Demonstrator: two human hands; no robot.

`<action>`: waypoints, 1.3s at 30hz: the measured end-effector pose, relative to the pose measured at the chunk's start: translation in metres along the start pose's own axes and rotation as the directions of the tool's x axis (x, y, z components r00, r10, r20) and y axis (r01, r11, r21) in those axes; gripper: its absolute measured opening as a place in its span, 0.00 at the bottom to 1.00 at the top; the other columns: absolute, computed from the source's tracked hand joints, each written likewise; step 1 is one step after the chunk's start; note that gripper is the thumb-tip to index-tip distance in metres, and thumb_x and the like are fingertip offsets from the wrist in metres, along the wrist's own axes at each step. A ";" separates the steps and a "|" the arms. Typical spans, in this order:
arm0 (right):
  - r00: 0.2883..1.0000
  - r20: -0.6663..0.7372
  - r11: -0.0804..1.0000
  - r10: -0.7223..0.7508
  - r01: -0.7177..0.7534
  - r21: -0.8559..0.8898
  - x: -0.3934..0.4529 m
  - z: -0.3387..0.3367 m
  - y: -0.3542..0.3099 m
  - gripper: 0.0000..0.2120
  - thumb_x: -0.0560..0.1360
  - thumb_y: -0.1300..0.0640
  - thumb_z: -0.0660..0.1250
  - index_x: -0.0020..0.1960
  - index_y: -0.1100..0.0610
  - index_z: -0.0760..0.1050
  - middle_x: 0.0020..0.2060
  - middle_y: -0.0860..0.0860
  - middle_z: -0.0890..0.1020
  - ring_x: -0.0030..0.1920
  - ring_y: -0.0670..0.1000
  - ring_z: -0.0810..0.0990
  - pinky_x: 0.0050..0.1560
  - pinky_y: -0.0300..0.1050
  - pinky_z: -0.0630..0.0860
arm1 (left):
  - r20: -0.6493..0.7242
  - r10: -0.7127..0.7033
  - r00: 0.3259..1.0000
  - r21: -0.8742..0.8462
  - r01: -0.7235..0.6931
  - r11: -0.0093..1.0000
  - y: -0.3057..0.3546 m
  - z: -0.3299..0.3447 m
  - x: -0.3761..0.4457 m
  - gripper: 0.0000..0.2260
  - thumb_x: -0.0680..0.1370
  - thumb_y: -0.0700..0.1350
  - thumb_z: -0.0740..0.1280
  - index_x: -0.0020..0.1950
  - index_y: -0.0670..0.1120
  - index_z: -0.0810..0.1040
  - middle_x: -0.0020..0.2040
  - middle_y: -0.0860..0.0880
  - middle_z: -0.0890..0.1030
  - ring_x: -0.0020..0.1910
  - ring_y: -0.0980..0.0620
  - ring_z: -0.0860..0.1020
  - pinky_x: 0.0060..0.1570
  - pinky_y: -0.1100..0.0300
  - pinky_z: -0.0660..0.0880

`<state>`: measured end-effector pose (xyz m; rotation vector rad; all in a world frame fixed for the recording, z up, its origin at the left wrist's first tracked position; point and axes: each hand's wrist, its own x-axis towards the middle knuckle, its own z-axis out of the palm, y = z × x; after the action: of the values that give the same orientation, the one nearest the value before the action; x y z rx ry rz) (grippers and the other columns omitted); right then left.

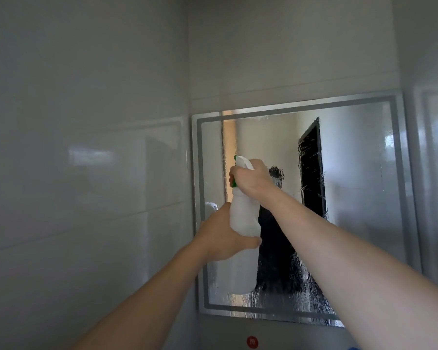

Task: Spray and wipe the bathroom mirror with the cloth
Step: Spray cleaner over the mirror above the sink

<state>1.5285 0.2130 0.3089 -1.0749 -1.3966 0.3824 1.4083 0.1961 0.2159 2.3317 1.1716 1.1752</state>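
A white spray bottle [243, 213] with a green-tipped nozzle is raised upright in front of the left part of the bathroom mirror [359, 178]. My right hand [249, 176] grips its spray head, fingers curled over the trigger. My left hand [223, 236] holds the bottle's lower body from the left, thumb across the front. The nozzle faces left, toward the mirror's left side. The mirror's glass is wet, with streaks and runs of liquid across its middle and bottom. No cloth is in view.
Glossy grey wall tiles [86, 173] surround the mirror, with a corner just left of its frame. A round red sticker [252, 342] sits on the wall below the mirror. A small blue object [352, 348] peeks in at the bottom edge.
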 end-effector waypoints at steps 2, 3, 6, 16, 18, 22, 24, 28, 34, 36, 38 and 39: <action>1.000 0.001 1.000 0.012 -0.012 0.010 0.001 0.001 -0.006 0.19 0.66 0.53 0.62 0.47 0.66 0.80 0.45 0.60 0.85 0.38 0.55 0.80 0.40 0.46 0.78 | 0.006 0.015 1.000 -0.008 -0.015 1.000 0.004 -0.002 0.002 0.30 0.58 0.62 0.76 0.57 0.57 0.74 0.49 0.57 0.82 0.48 0.53 0.83 0.51 0.43 0.83; 1.000 0.001 1.000 0.019 -0.019 0.011 0.001 0.001 -0.007 0.19 0.65 0.52 0.61 0.48 0.64 0.80 0.46 0.61 0.85 0.39 0.56 0.81 0.42 0.47 0.80 | 0.006 0.018 1.000 -0.012 -0.018 1.000 0.006 -0.003 0.002 0.29 0.58 0.61 0.76 0.57 0.57 0.74 0.49 0.56 0.82 0.48 0.53 0.83 0.51 0.43 0.82; 1.000 0.000 1.000 0.028 -0.028 0.013 -0.003 0.001 -0.006 0.13 0.68 0.53 0.62 0.45 0.60 0.77 0.45 0.59 0.84 0.39 0.56 0.79 0.42 0.46 0.78 | 0.011 0.020 1.000 -0.008 -0.020 1.000 0.006 -0.003 -0.001 0.28 0.60 0.59 0.77 0.57 0.57 0.74 0.49 0.56 0.82 0.48 0.53 0.83 0.51 0.43 0.82; 1.000 -0.007 0.996 0.003 -0.003 0.089 0.006 -0.005 -0.033 0.07 0.73 0.63 0.63 0.37 0.62 0.78 0.35 0.56 0.82 0.34 0.53 0.78 0.39 0.43 0.75 | -0.057 0.010 0.998 0.061 -0.007 0.998 0.013 -0.023 0.017 0.28 0.58 0.63 0.77 0.54 0.59 0.75 0.47 0.57 0.83 0.47 0.52 0.83 0.49 0.42 0.83; 1.000 -0.022 0.997 0.001 0.001 0.076 0.008 -0.003 -0.036 0.09 0.71 0.58 0.64 0.41 0.63 0.79 0.39 0.56 0.84 0.38 0.56 0.81 0.42 0.46 0.79 | -0.064 0.001 0.998 0.043 0.002 0.999 0.014 -0.024 0.017 0.27 0.58 0.62 0.77 0.54 0.58 0.76 0.47 0.56 0.84 0.47 0.51 0.84 0.48 0.41 0.83; 0.999 -0.038 0.998 0.020 -0.018 0.056 0.009 -0.002 -0.032 0.17 0.68 0.52 0.64 0.49 0.63 0.80 0.45 0.58 0.86 0.46 0.60 0.86 0.50 0.55 0.84 | -0.072 -0.002 0.997 0.046 0.006 0.999 0.013 -0.019 0.016 0.27 0.58 0.62 0.77 0.55 0.59 0.77 0.48 0.56 0.84 0.48 0.50 0.84 0.48 0.40 0.83; 0.998 -0.058 0.997 0.014 -0.010 0.074 0.008 -0.005 -0.035 0.12 0.70 0.54 0.65 0.44 0.63 0.79 0.42 0.57 0.85 0.41 0.59 0.84 0.48 0.52 0.83 | -0.076 -0.001 0.997 0.052 0.005 0.999 0.015 -0.021 0.018 0.27 0.58 0.62 0.78 0.55 0.60 0.77 0.49 0.57 0.84 0.48 0.51 0.84 0.49 0.42 0.83; 0.998 -0.053 0.983 -0.021 0.030 0.182 0.018 -0.014 -0.046 0.10 0.74 0.62 0.65 0.34 0.59 0.76 0.34 0.55 0.82 0.33 0.51 0.78 0.37 0.41 0.76 | -0.108 -0.009 0.994 0.102 0.020 0.995 0.034 -0.032 0.024 0.29 0.55 0.65 0.76 0.53 0.60 0.73 0.48 0.58 0.82 0.48 0.53 0.83 0.50 0.47 0.83; 0.999 -0.046 0.973 -0.024 0.033 0.229 0.036 -0.020 -0.058 0.02 0.72 0.62 0.65 0.43 0.58 0.77 0.33 0.54 0.82 0.32 0.53 0.79 0.38 0.44 0.79 | -0.136 -0.011 0.991 0.071 0.021 0.997 0.050 -0.038 0.034 0.31 0.54 0.65 0.77 0.53 0.59 0.74 0.49 0.56 0.82 0.48 0.51 0.83 0.51 0.45 0.83; 0.999 -0.050 0.971 -0.019 0.030 0.236 0.039 -0.023 -0.057 0.05 0.72 0.61 0.65 0.48 0.57 0.75 0.36 0.53 0.83 0.34 0.54 0.81 0.45 0.52 0.83 | -0.136 -0.008 0.991 0.046 0.014 0.999 0.053 -0.034 0.034 0.30 0.54 0.65 0.77 0.53 0.58 0.75 0.49 0.56 0.83 0.48 0.51 0.84 0.51 0.44 0.83; 0.997 -0.072 0.975 -0.025 0.040 0.217 0.037 -0.029 -0.051 0.02 0.72 0.61 0.64 0.45 0.57 0.73 0.38 0.53 0.83 0.34 0.53 0.81 0.46 0.52 0.83 | -0.123 -0.006 0.992 0.042 0.011 0.999 0.054 -0.027 0.035 0.31 0.55 0.65 0.77 0.54 0.57 0.75 0.49 0.56 0.83 0.48 0.51 0.84 0.50 0.44 0.83; 0.996 -0.080 0.979 -0.028 0.044 0.197 0.036 -0.034 -0.047 0.01 0.72 0.61 0.64 0.41 0.58 0.72 0.36 0.54 0.82 0.33 0.54 0.80 0.43 0.51 0.82 | -0.110 -0.005 0.994 0.045 0.010 0.999 0.056 -0.022 0.035 0.32 0.55 0.65 0.78 0.55 0.58 0.75 0.49 0.56 0.83 0.49 0.51 0.84 0.50 0.44 0.83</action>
<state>1.5504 0.2042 0.3730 -0.8909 -1.2793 0.4400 1.4332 0.1852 0.2800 2.3194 1.2545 1.3030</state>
